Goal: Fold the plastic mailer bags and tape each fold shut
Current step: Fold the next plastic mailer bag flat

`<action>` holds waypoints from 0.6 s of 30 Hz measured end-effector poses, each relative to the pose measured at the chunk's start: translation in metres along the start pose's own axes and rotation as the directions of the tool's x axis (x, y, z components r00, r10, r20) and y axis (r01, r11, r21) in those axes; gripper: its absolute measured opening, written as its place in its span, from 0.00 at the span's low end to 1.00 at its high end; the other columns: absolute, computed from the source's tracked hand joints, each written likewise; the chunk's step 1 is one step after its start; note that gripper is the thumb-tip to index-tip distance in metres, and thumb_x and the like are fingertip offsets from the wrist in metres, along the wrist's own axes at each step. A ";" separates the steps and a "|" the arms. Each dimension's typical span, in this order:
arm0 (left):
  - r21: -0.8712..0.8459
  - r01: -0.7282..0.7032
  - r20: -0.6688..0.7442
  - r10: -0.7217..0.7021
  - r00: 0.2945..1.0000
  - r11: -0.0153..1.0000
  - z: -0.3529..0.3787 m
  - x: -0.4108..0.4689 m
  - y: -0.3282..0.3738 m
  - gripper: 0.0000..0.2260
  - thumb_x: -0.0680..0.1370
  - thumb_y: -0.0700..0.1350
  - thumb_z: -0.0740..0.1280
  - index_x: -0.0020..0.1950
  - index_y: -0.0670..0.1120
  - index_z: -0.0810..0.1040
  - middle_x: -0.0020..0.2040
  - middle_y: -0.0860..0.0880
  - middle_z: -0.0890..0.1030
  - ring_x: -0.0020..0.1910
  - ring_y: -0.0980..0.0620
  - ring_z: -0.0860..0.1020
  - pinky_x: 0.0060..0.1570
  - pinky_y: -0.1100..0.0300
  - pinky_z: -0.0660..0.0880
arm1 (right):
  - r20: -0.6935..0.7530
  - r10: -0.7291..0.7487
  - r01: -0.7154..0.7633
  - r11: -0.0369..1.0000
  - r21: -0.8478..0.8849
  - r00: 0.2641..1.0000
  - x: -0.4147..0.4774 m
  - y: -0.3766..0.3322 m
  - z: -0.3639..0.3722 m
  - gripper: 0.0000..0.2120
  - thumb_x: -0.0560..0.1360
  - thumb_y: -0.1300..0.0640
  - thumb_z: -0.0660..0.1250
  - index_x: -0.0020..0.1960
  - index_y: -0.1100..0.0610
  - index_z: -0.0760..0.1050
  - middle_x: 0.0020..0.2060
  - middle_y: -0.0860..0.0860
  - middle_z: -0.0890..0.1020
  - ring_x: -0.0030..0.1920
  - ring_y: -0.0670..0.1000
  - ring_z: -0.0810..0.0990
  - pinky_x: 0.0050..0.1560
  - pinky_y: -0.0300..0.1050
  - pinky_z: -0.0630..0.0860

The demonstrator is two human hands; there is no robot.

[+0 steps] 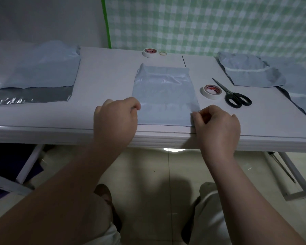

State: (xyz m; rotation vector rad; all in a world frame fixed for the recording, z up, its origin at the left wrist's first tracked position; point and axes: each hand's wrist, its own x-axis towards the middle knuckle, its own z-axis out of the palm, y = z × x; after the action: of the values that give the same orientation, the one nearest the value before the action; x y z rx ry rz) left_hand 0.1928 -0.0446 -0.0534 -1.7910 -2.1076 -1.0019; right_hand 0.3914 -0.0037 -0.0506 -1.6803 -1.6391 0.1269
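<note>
Mailer bag (164, 96) lies flat at the middle of the bench (104, 76). Its near edge runs along the bench's near edge, and the far end is a bit crumpled.

Left hand (116, 117): fingers curled, pinching the bag's left edge close to the near-left corner.
Right hand (217, 124): thumb and fingers curled, pinching the right edge at the near-right corner.

Tape roll (211, 91) is just beside the bag's right edge, lying flat. Scissors (234, 96) are right of it, blades closed and pointing toward the far edge, black handles toward the near edge. Second tape roll (150, 52) is at the far edge behind the bag, with a rubber band (162, 53) just beside it.

Flat bags (42, 68) are at the left end of the bench, with a dark flap on their near side. Folded bags (249, 71) are piled at the right end.
</note>
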 end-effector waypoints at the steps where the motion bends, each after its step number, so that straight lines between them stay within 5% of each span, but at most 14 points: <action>1: 0.004 0.001 0.013 -0.001 1.000 1.000 -0.001 0.000 -0.001 0.08 0.76 0.40 0.63 0.45 0.48 0.82 0.32 0.47 0.79 0.37 0.41 0.74 0.41 0.54 0.66 | 0.001 0.004 -0.004 1.000 0.001 1.000 0.000 0.000 0.000 0.09 0.76 0.51 0.65 0.41 0.55 0.78 0.33 0.51 0.80 0.33 0.50 0.66 0.65 0.55 0.66; 6: 0.111 -0.129 -0.010 0.131 0.991 0.985 -0.002 -0.004 0.000 0.08 0.73 0.43 0.66 0.37 0.43 0.82 0.36 0.43 0.77 0.35 0.42 0.73 0.35 0.54 0.70 | 0.021 0.042 -0.043 0.998 0.045 0.999 0.000 -0.002 -0.002 0.08 0.74 0.52 0.66 0.41 0.55 0.79 0.32 0.52 0.80 0.34 0.52 0.70 0.59 0.57 0.72; 10: 0.046 -0.327 0.012 0.327 0.945 0.944 0.008 -0.012 -0.005 0.08 0.70 0.35 0.65 0.45 0.39 0.83 0.44 0.41 0.83 0.42 0.41 0.81 0.57 0.43 0.72 | 0.034 0.048 -0.050 0.997 0.059 0.998 -0.002 -0.005 -0.003 0.08 0.74 0.53 0.67 0.40 0.56 0.78 0.31 0.51 0.79 0.35 0.54 0.74 0.55 0.54 0.74; 14: 0.062 -0.294 0.028 0.293 0.956 0.954 0.007 -0.018 -0.004 0.09 0.72 0.33 0.63 0.47 0.38 0.81 0.47 0.40 0.83 0.48 0.42 0.82 0.53 0.52 0.69 | 0.047 0.081 -0.083 0.995 0.053 0.996 -0.001 -0.005 -0.003 0.06 0.74 0.53 0.67 0.39 0.53 0.77 0.31 0.49 0.78 0.41 0.56 0.76 0.40 0.46 0.69; 16: 0.076 -0.298 0.016 0.298 0.954 0.951 0.005 -0.018 -0.002 0.09 0.72 0.33 0.63 0.47 0.39 0.82 0.49 0.41 0.83 0.50 0.43 0.82 0.52 0.52 0.71 | 0.029 0.067 -0.068 0.997 0.039 0.997 -0.001 -0.006 -0.002 0.03 0.73 0.54 0.67 0.42 0.53 0.77 0.35 0.50 0.79 0.43 0.56 0.76 0.42 0.46 0.70; 18: 0.079 -0.297 0.020 0.297 0.955 0.951 0.005 -0.019 -0.003 0.10 0.73 0.34 0.62 0.49 0.39 0.82 0.52 0.41 0.83 0.52 0.43 0.82 0.52 0.51 0.76 | -0.051 -0.025 0.024 1.000 -0.009 0.998 -0.002 -0.010 0.000 0.07 0.72 0.59 0.69 0.50 0.56 0.78 0.43 0.54 0.82 0.48 0.53 0.73 0.55 0.55 0.73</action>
State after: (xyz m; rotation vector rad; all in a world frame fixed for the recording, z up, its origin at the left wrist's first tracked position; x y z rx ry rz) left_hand 0.1962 -0.0563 -0.0686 -1.9954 -1.7807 -0.8191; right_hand 0.3831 -0.0065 -0.0460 -1.6557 -1.6233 0.0644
